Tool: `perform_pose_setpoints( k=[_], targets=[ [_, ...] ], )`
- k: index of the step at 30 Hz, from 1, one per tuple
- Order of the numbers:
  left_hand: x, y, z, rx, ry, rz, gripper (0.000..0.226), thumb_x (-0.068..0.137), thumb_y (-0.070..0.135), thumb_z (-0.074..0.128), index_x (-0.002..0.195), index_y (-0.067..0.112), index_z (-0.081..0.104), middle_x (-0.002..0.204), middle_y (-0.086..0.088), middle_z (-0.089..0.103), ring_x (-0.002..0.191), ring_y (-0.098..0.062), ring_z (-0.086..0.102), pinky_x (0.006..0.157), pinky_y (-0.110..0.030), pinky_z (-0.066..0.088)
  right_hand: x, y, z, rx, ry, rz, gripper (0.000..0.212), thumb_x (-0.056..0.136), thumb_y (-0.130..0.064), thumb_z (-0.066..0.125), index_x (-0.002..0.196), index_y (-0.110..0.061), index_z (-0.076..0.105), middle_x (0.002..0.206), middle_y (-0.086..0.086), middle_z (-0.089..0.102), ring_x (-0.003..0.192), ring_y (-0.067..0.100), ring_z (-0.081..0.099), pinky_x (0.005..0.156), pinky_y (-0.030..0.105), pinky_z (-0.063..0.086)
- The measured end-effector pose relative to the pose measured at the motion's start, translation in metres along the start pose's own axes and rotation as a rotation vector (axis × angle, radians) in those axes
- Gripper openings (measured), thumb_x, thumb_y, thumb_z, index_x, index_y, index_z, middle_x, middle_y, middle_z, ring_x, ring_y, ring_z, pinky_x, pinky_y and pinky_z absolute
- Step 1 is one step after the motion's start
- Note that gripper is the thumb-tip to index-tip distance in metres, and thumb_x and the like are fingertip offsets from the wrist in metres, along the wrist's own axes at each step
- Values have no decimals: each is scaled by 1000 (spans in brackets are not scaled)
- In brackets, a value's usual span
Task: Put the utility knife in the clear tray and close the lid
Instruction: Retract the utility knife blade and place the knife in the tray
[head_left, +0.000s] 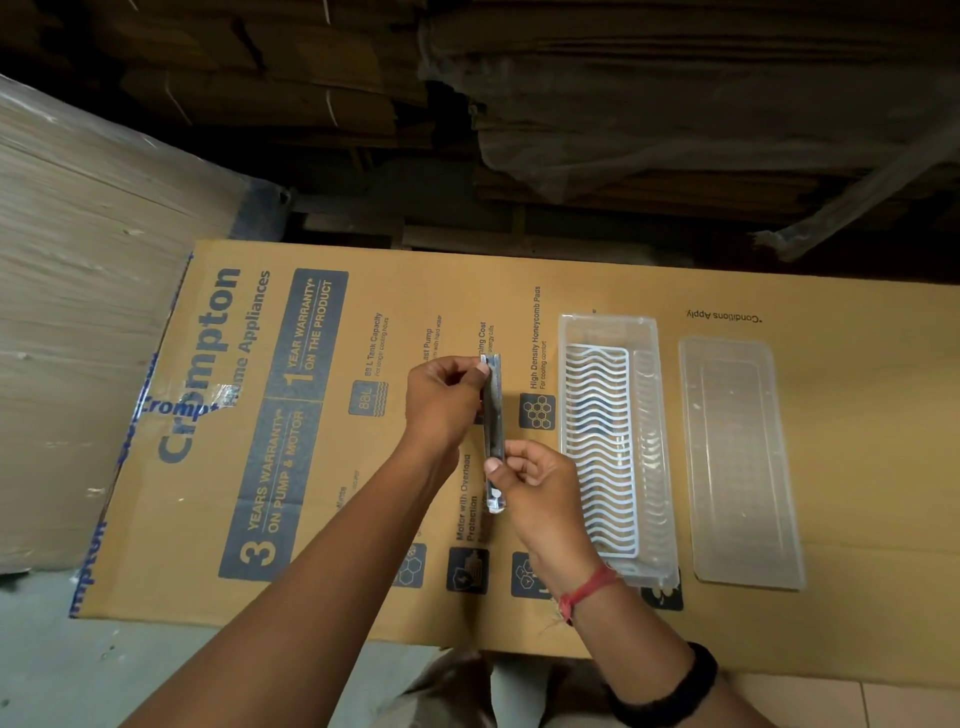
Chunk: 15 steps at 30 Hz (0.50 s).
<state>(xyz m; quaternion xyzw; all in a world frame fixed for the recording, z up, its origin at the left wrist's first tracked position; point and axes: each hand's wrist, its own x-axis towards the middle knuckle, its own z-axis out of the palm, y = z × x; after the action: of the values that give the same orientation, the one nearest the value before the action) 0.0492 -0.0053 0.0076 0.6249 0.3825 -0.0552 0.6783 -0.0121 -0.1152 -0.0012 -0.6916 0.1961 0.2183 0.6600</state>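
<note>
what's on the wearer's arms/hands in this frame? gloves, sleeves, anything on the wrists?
No gloves, no sleeves: both forearms are bare. The left hand and its wrist carry nothing visible. The right hand has a red thread band tied at the wrist, and a thick black band sits further up that forearm.

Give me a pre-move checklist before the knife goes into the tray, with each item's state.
1. Utility knife held: ok, left hand at the far end, right hand at the near end.
2. Blade retracted: cannot tell.
3. Clear tray open: ok.
4. Tray free of other things: ok, only the white wavy insert lies in it.
5. Lid within reach: ok, flat on the cardboard right of the tray.
</note>
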Motion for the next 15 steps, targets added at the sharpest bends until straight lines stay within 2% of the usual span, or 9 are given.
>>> perform_pose_setpoints(
  k=[2, 4, 5, 7, 10, 15],
  targets=[
    [-6, -5, 0, 30, -70, 13, 6, 89, 3, 64, 88, 1, 69, 84, -22, 64, 76, -28, 60, 76, -47, 55, -2, -1, -2, 17, -8, -20, 25, 85, 0, 66, 87, -26, 66, 81, 1, 70, 73, 7, 65, 68, 18, 52],
    [-11, -9, -1, 95, -111, 5, 15, 87, -2, 63, 100, -7, 67, 93, -34, 67, 73, -24, 65, 80, -51, 59, -3, -2, -5, 26, -4, -37, 30, 86, 1, 65, 85, -29, 66, 82, 1, 71, 74, 9, 66, 69, 20, 53],
    [-14, -10, -1, 120, -122, 3, 18, 87, -4, 61, 103, -9, 66, 97, -36, 68, 69, -19, 69, 78, -47, 60, -3, -2, -6, 34, 3, -39, 31, 86, 2, 65, 84, -29, 65, 81, 0, 71, 74, 9, 66, 69, 18, 52],
    [-18, -10, -1, 139, -145, 5, 20, 87, -9, 57, 106, -10, 64, 92, -30, 72, 62, -12, 72, 67, -36, 62, -3, -3, -9, 50, 7, -42, 32, 86, 3, 64, 84, -29, 65, 80, -2, 70, 74, 8, 66, 66, 15, 52],
    [-21, -6, -1, 175, -196, 17, 21, 84, -14, 54, 99, -7, 67, 76, -13, 74, 58, -12, 71, 61, -32, 62, -5, -6, -14, 42, -2, -50, 31, 86, 2, 65, 85, -28, 66, 81, 0, 71, 74, 8, 67, 67, 14, 53],
    [-25, 2, 0, 191, -196, 45, 15, 79, -15, 62, 80, -1, 66, 70, -15, 72, 53, -17, 69, 70, -50, 60, -11, -10, -17, 3, -8, -77, 35, 84, -1, 67, 87, -35, 63, 83, -6, 69, 75, 1, 66, 69, 14, 52]
  ],
)
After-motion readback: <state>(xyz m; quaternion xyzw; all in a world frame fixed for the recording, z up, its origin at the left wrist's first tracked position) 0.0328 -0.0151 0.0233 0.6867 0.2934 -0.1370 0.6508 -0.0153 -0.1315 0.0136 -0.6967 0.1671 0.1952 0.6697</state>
